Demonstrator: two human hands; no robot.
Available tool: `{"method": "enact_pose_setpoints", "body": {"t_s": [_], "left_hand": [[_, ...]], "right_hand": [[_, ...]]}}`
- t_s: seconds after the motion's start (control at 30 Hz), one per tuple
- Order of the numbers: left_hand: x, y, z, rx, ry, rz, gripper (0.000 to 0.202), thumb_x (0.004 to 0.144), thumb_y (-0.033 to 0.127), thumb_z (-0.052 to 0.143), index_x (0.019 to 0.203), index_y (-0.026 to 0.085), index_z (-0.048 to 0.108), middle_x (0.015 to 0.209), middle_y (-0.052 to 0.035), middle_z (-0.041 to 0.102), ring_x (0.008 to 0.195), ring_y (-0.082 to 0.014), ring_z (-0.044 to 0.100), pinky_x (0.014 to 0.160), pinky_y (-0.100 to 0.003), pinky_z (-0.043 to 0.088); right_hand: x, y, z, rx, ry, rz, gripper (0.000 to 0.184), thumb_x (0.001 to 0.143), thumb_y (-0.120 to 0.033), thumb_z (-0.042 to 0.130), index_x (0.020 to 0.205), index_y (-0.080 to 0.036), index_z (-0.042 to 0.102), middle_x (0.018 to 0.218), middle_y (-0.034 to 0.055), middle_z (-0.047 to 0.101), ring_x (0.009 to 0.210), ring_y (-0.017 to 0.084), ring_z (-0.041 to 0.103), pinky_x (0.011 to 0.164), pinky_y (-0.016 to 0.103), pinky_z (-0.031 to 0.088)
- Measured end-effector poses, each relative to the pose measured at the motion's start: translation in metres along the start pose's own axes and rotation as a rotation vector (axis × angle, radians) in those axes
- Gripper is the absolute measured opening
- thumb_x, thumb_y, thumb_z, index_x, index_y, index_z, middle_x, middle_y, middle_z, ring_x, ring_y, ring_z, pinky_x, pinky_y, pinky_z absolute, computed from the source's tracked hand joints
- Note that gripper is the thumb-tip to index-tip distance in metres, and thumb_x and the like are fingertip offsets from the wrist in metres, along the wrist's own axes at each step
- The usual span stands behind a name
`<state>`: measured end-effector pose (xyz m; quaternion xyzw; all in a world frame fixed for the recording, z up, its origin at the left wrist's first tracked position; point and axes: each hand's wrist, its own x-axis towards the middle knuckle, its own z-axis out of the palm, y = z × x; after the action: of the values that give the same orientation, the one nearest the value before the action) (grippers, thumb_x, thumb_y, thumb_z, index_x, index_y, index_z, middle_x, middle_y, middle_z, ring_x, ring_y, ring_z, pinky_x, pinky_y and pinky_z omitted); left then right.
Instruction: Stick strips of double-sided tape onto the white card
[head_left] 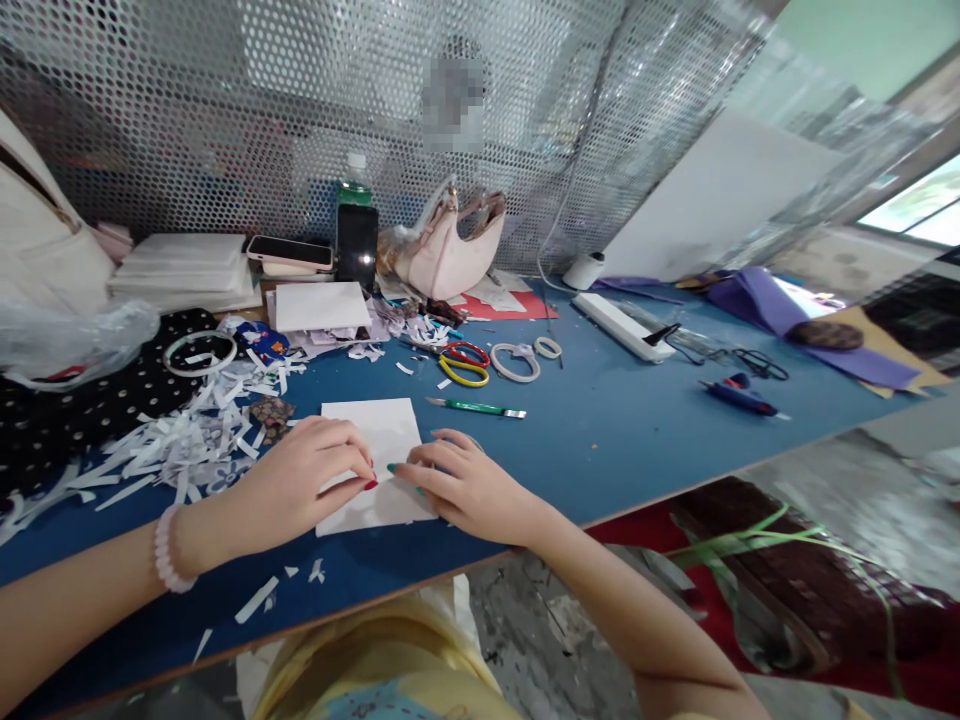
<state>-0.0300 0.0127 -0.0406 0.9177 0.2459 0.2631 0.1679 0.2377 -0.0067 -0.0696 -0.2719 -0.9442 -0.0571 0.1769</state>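
Note:
A white sheet or stack of paper (373,425) lies flat on the blue table, close to its front edge. Over its left part rests my left hand (319,480), thumb and fingertips brought together in a pinch; anything between them is too small to make out. My right hand (469,490) reaches over the paper's right side, fingers bent and apart, with the index fingertip near the middle of the sheet. Just behind the paper is a green craft knife (480,408). Scissors with red and yellow handles (463,365) lie farther back.
Paper scraps (202,430) spread across the left. Behind them are a paper stack (180,265), phones (289,252) and a pale handbag (457,250). Tape rolls (515,363) lie beyond the knife. To the right are a power strip (622,325) and blue-handled snips (739,395).

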Motion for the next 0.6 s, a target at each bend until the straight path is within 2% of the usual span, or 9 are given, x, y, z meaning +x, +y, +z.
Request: {"method": "enact_pose_setpoints", "body": {"t_s": [0.2,0.33,0.43,0.6], "left_hand": [[0.002,0.005,0.000,-0.122,0.002,-0.117,0.015,0.098,0.021,0.050,0.086,0.021,0.059,0.090,0.0001,0.062,0.088,-0.0164,0.060,0.084,-0.028,0.042],[0.003,0.002,0.001,-0.291,-0.035,-0.315,0.019,0.095,0.033,0.051,0.082,0.021,0.057,0.089,-0.0012,0.060,0.085,-0.0179,0.059,0.079,-0.029,0.045],[0.005,-0.006,0.000,-0.364,-0.129,-0.448,0.024,0.090,0.041,0.051,0.078,0.021,0.057,0.087,-0.0024,0.061,0.083,-0.0196,0.059,0.079,-0.031,0.045],[0.009,-0.016,-0.003,-0.426,-0.264,-0.530,0.030,0.084,0.048,0.055,0.077,0.019,0.060,0.081,-0.0025,0.063,0.071,-0.0179,0.058,0.068,-0.029,0.047]], "right_hand": [[-0.009,-0.003,-0.007,-0.008,-0.038,-0.001,0.043,0.096,-0.009,0.041,0.136,-0.018,0.050,0.114,0.0107,0.066,0.101,0.021,0.061,0.101,0.045,0.044],[-0.018,-0.002,-0.008,-0.005,-0.027,0.040,0.044,0.097,-0.011,0.040,0.140,-0.017,0.046,0.111,0.0116,0.068,0.099,0.023,0.062,0.100,0.049,0.046],[-0.026,0.002,-0.011,0.071,0.004,0.106,0.047,0.098,-0.017,0.043,0.145,-0.015,0.038,0.109,0.0129,0.068,0.101,0.025,0.061,0.098,0.048,0.048],[-0.031,-0.001,-0.016,0.106,-0.125,0.156,0.036,0.097,-0.025,0.051,0.133,-0.018,0.051,0.112,0.0118,0.066,0.105,0.026,0.059,0.101,0.051,0.044]]}}
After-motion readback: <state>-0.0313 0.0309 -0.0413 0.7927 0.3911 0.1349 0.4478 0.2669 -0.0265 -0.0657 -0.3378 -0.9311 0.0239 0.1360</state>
